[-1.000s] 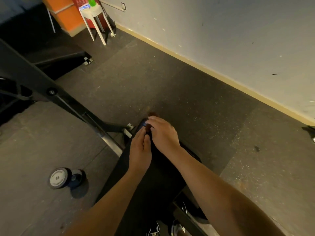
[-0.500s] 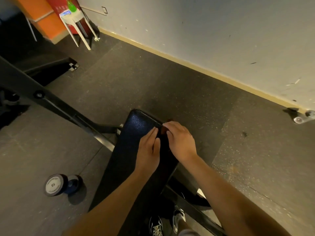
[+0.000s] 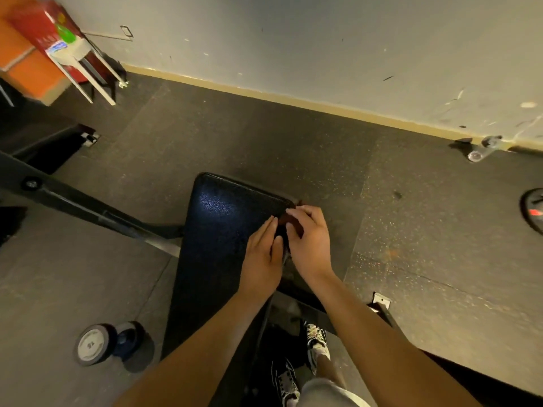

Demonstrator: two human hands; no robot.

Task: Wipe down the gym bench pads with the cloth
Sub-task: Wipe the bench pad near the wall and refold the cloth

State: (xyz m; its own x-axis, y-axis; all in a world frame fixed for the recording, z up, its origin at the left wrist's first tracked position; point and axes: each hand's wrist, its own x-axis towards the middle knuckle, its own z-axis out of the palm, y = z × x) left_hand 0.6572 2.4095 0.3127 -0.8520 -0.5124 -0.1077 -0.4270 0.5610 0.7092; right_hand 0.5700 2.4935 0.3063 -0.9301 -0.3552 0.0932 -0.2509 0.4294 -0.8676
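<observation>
A black padded gym bench pad [image 3: 223,230] runs from the bottom centre up to mid-frame, with a shiny patch near its far end. Both hands rest side by side at the pad's right edge near the far corner. My left hand [image 3: 261,259] lies flat on the pad with fingers together. My right hand [image 3: 308,239] curls over a small dark brownish cloth [image 3: 286,220], which peeks out between the fingertips. Most of the cloth is hidden under the hands.
A dumbbell [image 3: 108,343] lies on the rubber floor left of the bench. A black steel frame bar [image 3: 88,207] crosses on the left. A white stool [image 3: 85,63] stands by the wall at top left. My shoes [image 3: 299,365] are below the bench. A weight plate [image 3: 533,210] is at the right edge.
The view has shifted so more of the pad's far end shows. Both hands have slid from the pad's far tip toward its right edge, staying together on the cloth.
</observation>
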